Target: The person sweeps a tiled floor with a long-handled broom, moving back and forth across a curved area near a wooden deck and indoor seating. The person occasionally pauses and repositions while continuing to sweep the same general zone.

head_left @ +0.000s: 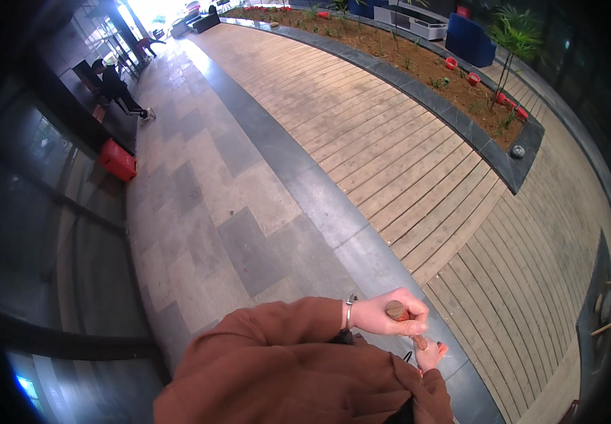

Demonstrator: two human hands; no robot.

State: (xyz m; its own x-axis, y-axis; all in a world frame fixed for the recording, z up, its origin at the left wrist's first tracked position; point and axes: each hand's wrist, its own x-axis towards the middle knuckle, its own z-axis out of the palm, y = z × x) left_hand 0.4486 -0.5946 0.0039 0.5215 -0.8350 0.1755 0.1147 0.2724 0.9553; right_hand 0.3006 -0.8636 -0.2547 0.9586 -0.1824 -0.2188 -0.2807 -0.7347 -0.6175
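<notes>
My left hand (390, 314), with a metal bracelet or watch at the wrist, is closed around the top of a wooden handle (395, 309). The handle's round, brown end sticks up out of that fist, with some red just below it. Lower down, my right hand (427, 355) grips what looks like the same handle (420, 342). A bright red piece (442, 349) shows beside the right hand; I cannot tell what it is. My body and brown sleeves hide the handle's lower end.
Grey paving (247, 249) runs beside slatted wooden decking (390, 138). A stone-edged planting bed (417, 69) holds plants and red pots (473, 79). On the left, a red bin (118, 160) stands by glass panels. One person (116, 87) is farther off, another (149, 46) beyond.
</notes>
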